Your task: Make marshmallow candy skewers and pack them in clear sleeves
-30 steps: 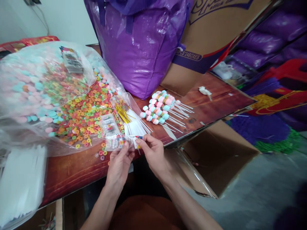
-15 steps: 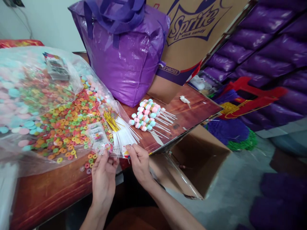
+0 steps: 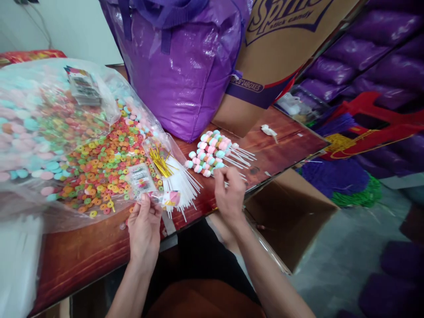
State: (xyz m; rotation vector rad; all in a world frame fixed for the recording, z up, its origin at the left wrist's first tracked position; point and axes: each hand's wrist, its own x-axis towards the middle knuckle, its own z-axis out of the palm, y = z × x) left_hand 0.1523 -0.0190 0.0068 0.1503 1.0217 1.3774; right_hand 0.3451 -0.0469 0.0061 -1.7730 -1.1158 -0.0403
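Holds a clear printed packet [image 3: 170,198] in the left hand [image 3: 145,225], by the white sticks [image 3: 182,184] on the table [image 3: 82,249]. Curls the right hand [image 3: 229,191] close to the pink-and-blue candy skewers [image 3: 210,152]; cannot tell whether gripping one.

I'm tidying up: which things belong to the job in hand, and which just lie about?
Likely in use:
clear printed plastic sachet, held by the left hand
pink-and-blue candy skewers near the right hand
thin gold ties

Apparently lying about:
crumpled white scrap
glossy purple bag
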